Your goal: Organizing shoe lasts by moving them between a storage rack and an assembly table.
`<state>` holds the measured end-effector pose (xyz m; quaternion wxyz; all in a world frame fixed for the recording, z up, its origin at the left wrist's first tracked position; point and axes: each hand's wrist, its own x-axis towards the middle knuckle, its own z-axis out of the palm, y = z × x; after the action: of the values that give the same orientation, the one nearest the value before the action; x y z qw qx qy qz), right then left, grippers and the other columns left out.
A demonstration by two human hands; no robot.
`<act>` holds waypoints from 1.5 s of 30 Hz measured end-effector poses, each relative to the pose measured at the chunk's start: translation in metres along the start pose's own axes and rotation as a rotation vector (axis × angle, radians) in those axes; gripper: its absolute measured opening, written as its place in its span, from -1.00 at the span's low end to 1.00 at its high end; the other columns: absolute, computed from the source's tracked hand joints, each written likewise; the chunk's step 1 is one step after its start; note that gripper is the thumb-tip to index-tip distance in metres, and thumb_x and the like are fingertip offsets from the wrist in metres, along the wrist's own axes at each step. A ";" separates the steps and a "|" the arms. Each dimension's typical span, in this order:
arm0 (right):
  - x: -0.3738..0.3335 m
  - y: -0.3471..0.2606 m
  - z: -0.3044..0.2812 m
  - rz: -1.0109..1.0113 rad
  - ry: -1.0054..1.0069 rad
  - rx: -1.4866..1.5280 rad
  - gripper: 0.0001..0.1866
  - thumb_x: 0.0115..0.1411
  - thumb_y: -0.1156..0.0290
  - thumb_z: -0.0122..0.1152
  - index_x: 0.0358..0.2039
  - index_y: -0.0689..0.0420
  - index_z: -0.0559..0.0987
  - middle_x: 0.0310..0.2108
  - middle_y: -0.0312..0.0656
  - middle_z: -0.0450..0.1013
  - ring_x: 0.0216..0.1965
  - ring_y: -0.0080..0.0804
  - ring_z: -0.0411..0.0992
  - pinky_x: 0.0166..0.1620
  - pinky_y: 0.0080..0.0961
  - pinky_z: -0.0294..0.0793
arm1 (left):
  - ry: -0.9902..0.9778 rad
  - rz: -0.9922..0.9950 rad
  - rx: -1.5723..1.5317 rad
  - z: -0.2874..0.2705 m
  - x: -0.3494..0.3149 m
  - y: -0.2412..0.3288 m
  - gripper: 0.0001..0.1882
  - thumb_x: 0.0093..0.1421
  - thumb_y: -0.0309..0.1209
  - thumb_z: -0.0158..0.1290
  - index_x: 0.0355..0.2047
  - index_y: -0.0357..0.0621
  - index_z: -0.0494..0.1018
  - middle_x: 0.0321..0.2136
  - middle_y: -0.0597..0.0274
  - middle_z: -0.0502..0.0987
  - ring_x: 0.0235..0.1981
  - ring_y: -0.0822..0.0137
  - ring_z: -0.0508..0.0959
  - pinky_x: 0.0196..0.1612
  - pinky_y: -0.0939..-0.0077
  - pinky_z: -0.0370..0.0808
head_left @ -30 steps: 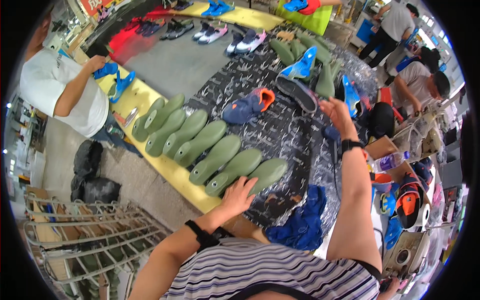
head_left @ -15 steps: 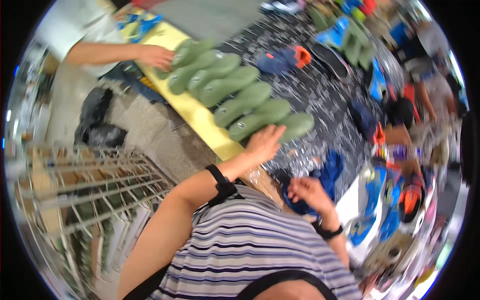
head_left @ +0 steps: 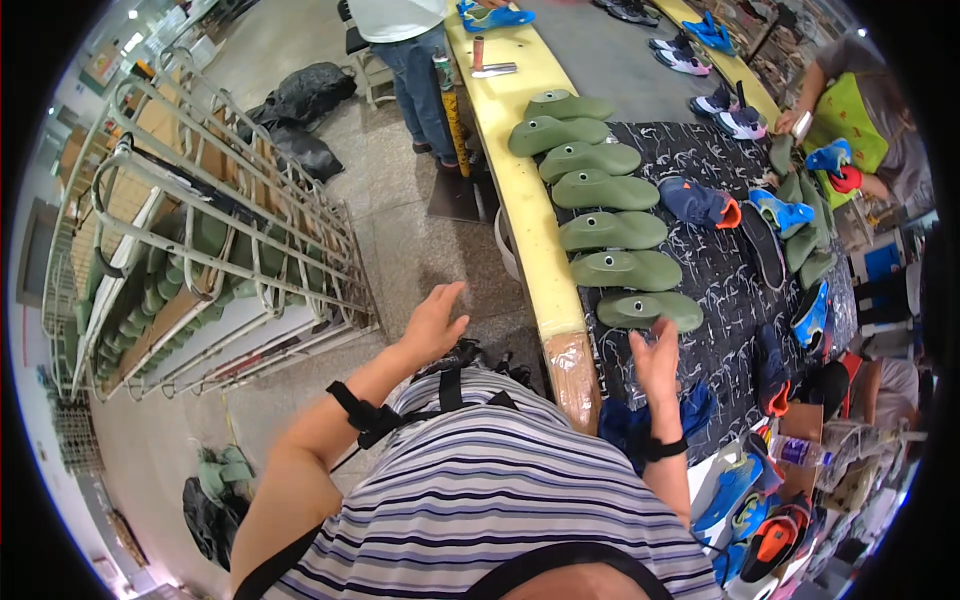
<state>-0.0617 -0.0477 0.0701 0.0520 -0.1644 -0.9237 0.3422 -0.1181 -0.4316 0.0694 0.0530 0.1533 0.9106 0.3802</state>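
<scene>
A row of several green shoe lasts lies along the table's left side, each with a small round hole in its top. My left hand [head_left: 433, 325] is held out over the floor, left of the table edge, with its fingers apart and nothing in it. Beside the nearest shoe last [head_left: 645, 311] is my right hand [head_left: 656, 362], thumb and fingers spread. Its fingertips overlap that last's near edge; whether they touch, I cannot tell. Blue fabric [head_left: 690, 408] lies close to my right wrist.
A wheeled rack [head_left: 215, 268] loaded with green lasts stands at left. On the table's yellow edge [head_left: 510, 115] lies a hammer [head_left: 493, 70]. Dark shoes with orange [head_left: 700, 203] sit on the black patterned cloth [head_left: 690, 155]. A co-worker [head_left: 405, 75] stands beyond; others work at right.
My left hand has come off the lasts and moved left, away from the table. My right hand is now by the nearest last. The co-worker's hand has left the far lasts. My view has turned.
</scene>
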 end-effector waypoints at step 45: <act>0.070 -0.013 0.063 0.456 0.474 0.012 -0.78 -0.06 0.45 0.05 -0.37 0.22 0.52 0.07 0.06 0.28 0.10 0.02 0.23 0.19 -0.29 0.12 | -0.164 0.252 0.407 0.013 0.525 -0.022 -0.40 -0.09 0.02 0.21 -0.20 -0.26 0.54 -0.03 -0.10 0.32 0.02 -0.02 0.35 0.07 0.13 0.27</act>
<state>-0.1440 -0.0722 0.0298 0.1886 -0.4419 -0.8231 0.3028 -0.6177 -0.2698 0.0556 0.0468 0.3035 0.9347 0.1788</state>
